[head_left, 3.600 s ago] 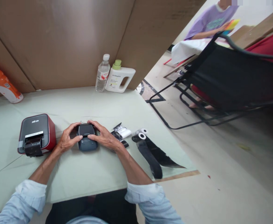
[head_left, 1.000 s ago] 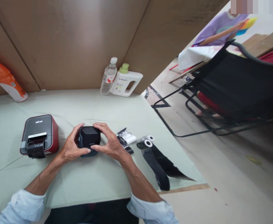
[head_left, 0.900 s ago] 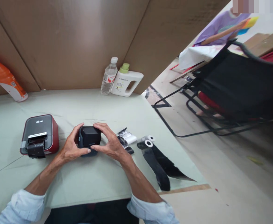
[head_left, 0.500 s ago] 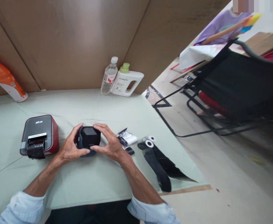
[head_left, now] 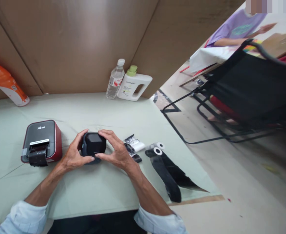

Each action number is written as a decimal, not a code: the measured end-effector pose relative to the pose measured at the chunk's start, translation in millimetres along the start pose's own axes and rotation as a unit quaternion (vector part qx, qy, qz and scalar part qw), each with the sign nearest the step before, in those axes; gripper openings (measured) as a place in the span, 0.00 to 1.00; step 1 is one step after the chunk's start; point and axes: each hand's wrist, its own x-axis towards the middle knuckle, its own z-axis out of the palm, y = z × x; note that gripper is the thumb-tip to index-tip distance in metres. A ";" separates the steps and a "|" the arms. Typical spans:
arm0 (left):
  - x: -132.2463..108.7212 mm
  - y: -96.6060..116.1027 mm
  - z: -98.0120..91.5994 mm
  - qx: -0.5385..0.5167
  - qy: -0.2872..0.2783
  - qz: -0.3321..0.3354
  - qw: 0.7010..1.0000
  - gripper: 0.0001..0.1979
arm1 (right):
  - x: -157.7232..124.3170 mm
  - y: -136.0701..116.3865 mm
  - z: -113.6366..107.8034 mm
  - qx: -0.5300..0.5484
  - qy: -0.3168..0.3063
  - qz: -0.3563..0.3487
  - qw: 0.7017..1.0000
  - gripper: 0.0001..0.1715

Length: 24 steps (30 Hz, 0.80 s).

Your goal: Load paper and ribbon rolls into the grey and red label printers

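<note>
brown boards (head_left: 84,42) back the pale table (head_left: 96,191). printer (head_left: 42,133) at left, scraps (head_left: 136,145) and rolls (head_left: 150,152) at right flank the dark device (head_left: 95,144), held between left hand (head_left: 73,156) and right hand (head_left: 117,152); the table runs from it to its near edge.

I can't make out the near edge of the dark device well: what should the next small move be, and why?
Perhaps tilt the dark device slightly: the left hand and right hand hold it from either side, and their thumbs cover part of its near edge, so a tilt might show it.
</note>
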 end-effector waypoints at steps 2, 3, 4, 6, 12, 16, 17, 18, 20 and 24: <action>-0.2 0.2 0.0 0.003 -0.001 0.002 1.000 0.54 | 0.1 -0.1 0.0 0.000 -0.001 0.001 1.000 0.48; -0.2 0.4 0.0 0.003 -0.002 0.002 1.000 0.54 | 0.2 -0.2 0.0 0.000 -0.002 0.001 1.000 0.48; -0.3 0.5 0.1 0.004 -0.003 0.002 1.000 0.54 | 0.1 -0.3 0.0 0.000 -0.003 0.002 1.000 0.47; -0.2 0.8 0.3 0.005 -0.005 0.002 1.000 0.54 | 0.0 -0.5 0.0 0.000 -0.003 0.003 1.000 0.47; 0.3 0.3 0.6 -0.003 -0.010 0.001 1.000 0.54 | -0.6 0.2 -0.3 0.000 0.002 -0.007 1.000 0.45; -0.1 0.9 -0.2 -0.011 -0.012 -0.007 1.000 0.55 | -0.5 1.1 -1.2 0.003 -0.001 -0.006 1.000 0.44; -0.2 1.4 -0.5 -0.013 -0.013 -0.009 1.000 0.55 | -0.4 1.3 -1.4 0.004 -0.001 -0.007 1.000 0.44; -0.3 2.0 -0.6 -0.015 -0.014 -0.012 1.000 0.55 | -0.3 1.5 -1.6 0.005 -0.001 -0.007 1.000 0.44; -0.3 3.1 -0.8 -0.020 -0.016 -0.017 1.000 0.56 | -0.3 1.9 -2.1 0.009 -0.003 -0.006 1.000 0.44; -0.3 3.9 -0.3 -0.030 -0.020 -0.024 0.999 0.57 | -0.8 2.9 -2.3 0.013 -0.006 0.005 1.000 0.43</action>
